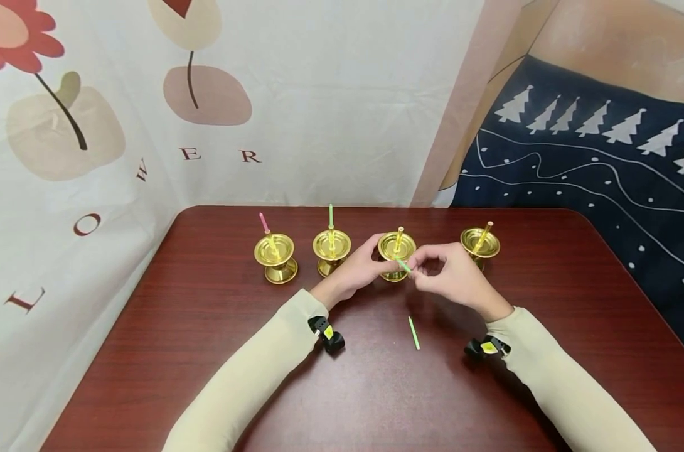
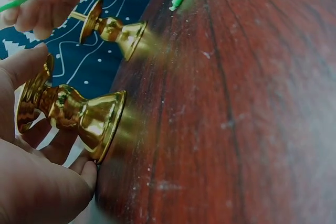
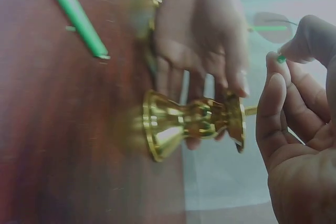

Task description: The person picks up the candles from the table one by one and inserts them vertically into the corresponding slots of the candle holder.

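Note:
My left hand (image 1: 354, 274) holds the third brass candle holder (image 1: 387, 247) from the left, its thumb at the dish rim and its fingers behind the stem in the left wrist view. The holder stands on its base, with a bare upright tube in its dish. Close beside it my right hand (image 1: 452, 275) pinches a thin green candle (image 1: 403, 265) between thumb and fingertips. In the head view this candle slants in front of the dish. Another green candle (image 1: 413, 333) lies on the table, nearer to me than the holders.
On the left stand a brass holder (image 1: 281, 272) with a tilted pink candle (image 1: 264, 222) and one with an upright green candle (image 1: 331, 216). A fourth holder (image 1: 487, 247), its tube bare, stands behind my right hand. Printed cloth (image 1: 342, 138) hangs behind the dark red table (image 1: 206, 351).

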A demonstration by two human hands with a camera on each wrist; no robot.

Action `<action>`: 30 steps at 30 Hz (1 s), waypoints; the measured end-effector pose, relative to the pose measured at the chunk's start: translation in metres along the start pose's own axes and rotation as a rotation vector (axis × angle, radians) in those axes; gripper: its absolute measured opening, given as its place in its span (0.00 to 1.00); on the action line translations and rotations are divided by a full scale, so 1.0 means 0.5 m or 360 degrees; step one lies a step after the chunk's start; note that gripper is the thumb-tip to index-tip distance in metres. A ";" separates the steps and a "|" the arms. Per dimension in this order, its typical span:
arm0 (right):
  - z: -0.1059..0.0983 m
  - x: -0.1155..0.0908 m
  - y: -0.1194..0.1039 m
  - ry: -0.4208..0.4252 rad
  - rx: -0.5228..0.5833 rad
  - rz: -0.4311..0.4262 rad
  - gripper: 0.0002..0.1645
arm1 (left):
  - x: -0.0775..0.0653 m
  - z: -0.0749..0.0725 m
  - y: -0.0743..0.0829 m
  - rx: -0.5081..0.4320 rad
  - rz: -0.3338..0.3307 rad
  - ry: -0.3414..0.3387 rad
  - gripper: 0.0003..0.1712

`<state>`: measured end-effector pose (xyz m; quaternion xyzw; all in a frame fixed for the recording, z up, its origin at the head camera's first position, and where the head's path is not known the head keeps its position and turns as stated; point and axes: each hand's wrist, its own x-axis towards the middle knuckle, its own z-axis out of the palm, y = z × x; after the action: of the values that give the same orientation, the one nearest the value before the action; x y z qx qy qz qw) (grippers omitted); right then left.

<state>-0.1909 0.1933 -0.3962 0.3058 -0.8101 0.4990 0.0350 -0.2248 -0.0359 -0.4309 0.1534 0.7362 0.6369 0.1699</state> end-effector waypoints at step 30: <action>0.001 0.107 0.005 0.0451 0.0128 0.0146 0.04 | -0.002 0.000 0.005 -0.0051 -0.0052 -0.0033 0.38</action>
<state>-0.2356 0.1691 -0.3792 0.1961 -0.7895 0.5704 0.1138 -0.2240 -0.0361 -0.4281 0.1451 0.7265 0.6441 0.1905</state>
